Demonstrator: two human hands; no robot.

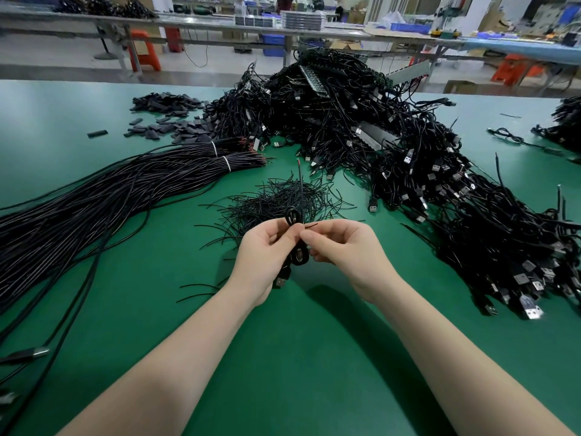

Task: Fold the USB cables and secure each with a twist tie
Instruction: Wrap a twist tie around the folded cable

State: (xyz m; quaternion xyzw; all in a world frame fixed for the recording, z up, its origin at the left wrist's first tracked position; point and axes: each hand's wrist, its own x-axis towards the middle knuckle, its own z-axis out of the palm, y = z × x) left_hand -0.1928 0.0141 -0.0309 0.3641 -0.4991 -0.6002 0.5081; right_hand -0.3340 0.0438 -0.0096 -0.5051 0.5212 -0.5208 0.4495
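1. Black and folded into a narrow bundle, the USB cable (295, 247) is held above the green table (157, 309), its long axis running roughly away from the person, near upright in the view.
2. Its top loop (291, 215) sticks out above the fingers, a loose end (301, 190) with a red tip pointing up and away, and the plug (280, 280) hanging at the bottom toward the person.
3. No brand, label or writing can be read on the cable or anywhere nearby.
4. The left hand (267, 259) is curled round the middle of the bundle, so the cable pokes out both above and below that grip.
5. The right hand (342, 250) pinches a thin black twist tie (309, 227) right beside the bundle's upper part, the tie's free end pointing right.
6. Just beyond the hands lies a loose heap of twist ties (279, 202).
7. To the left lie long straight cables (94, 199) in bundles bound with white bands, stretching toward the far middle.
8. A big pile of tangled cables (393, 146) with metal plugs fills the right and far side.
9. Small dark flat pieces (169, 118) are scattered at the far left.
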